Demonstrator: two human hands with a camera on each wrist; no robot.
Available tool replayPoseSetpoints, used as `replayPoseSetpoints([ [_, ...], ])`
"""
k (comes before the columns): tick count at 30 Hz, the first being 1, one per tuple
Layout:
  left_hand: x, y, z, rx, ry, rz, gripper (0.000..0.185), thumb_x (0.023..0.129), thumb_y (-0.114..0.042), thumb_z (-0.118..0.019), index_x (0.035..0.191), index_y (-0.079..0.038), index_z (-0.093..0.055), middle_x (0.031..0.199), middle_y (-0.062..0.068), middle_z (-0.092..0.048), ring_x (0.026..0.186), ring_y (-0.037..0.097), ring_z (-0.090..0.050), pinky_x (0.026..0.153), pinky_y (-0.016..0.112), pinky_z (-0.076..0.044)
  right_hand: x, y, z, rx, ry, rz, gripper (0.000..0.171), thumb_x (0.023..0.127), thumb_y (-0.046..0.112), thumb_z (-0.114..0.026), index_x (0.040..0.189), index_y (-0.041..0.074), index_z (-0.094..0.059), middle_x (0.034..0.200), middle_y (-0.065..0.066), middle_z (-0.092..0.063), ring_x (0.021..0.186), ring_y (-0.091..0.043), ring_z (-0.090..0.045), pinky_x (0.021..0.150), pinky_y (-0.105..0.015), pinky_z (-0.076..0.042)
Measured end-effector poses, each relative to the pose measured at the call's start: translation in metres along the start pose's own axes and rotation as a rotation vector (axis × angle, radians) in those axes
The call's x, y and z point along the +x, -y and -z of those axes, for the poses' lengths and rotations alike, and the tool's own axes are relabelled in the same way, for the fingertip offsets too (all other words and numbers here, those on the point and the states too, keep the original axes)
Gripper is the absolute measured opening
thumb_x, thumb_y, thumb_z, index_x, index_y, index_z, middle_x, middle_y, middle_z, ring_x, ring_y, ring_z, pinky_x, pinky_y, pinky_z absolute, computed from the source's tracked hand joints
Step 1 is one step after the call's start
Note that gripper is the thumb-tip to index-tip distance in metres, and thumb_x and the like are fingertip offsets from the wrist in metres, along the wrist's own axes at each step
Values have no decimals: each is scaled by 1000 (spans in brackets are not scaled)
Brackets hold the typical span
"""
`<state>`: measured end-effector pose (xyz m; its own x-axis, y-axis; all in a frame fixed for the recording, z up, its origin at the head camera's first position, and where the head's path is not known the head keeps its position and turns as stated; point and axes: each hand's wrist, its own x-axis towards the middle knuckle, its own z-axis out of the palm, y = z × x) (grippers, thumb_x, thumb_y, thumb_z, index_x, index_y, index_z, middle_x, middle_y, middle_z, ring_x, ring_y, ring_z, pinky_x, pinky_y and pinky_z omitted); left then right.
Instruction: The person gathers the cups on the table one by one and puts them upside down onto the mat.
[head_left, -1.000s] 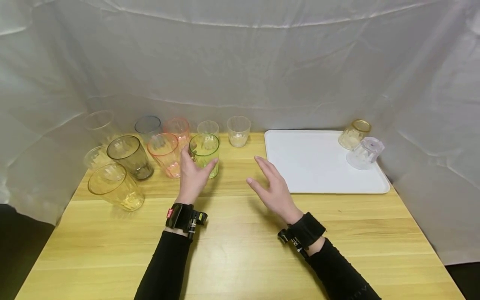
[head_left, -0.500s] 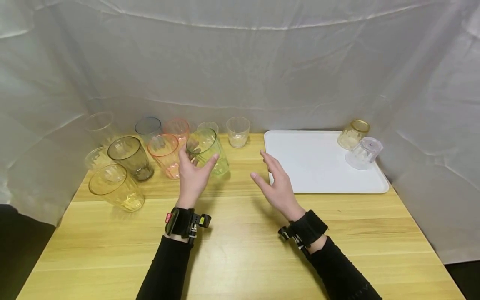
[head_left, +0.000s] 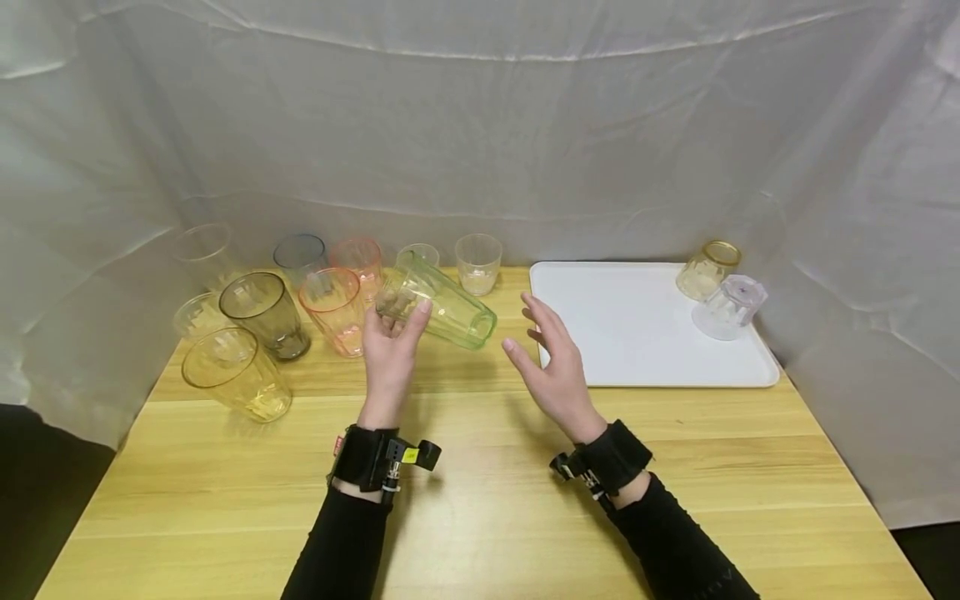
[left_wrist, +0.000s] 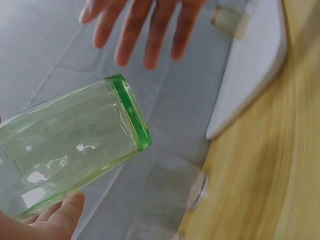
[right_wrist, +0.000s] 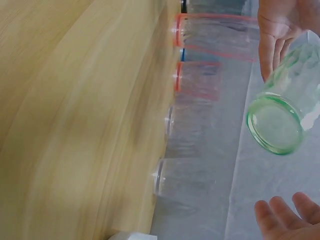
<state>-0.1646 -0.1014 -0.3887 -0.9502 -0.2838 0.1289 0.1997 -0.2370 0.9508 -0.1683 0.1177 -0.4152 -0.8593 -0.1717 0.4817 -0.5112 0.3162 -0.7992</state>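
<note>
In the left wrist view the left hand point(left_wrist: 45, 222) is cut off by the lower left corner, so its grip on the green ribbed plastic tumbler point(left_wrist: 70, 145) barely shows, and the right hand point(left_wrist: 142, 25) runs off the top edge. In the right wrist view that right hand shows only as fingertips point(right_wrist: 280, 217) at the bottom right. The wooden counter point(right_wrist: 75, 120) and the row of tumblers are streaked with blur there.

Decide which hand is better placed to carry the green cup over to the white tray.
Right hand, probably: it is open beside the tilted green cup, nearer the tray. Left hand holds it.
</note>
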Motion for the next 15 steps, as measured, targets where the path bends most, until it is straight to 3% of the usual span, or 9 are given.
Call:
replayPoseSetpoints([
  [8, -7, -2, -8, -213, 15, 112, 38, 103, -21, -65, 134, -2, -55, 132, 14, -63, 117, 24, -65, 109, 41, -51, -1, 6, -6, 106, -26, 69, 73, 92, -7, -72, 157, -2, -39, 161, -22, -38, 141, -43, -45, 112, -54, -47],
  [12, -10, 1, -9, -281, 67, 146, 43, 106, -24, -61, 138, 2, -50, 139, 19, -57, 117, 21, -64, 108, 37, -51, -1, 10, -8, 127, -31, 124, 79, 85, -11, -78, 155, -3, -42, 160, -19, -41, 140, -38, -47, 111, -50, -49],
  [15, -11, 3, -9, -318, 98, 167, 43, 107, -26, -58, 137, 4, -49, 134, 15, -59, 112, 17, -65, 106, 33, -53, -1, 11, -10, 148, -30, 156, 82, 81, -11, -82, 154, -2, -43, 160, -15, -41, 141, -33, -47, 110, -45, -51],
])
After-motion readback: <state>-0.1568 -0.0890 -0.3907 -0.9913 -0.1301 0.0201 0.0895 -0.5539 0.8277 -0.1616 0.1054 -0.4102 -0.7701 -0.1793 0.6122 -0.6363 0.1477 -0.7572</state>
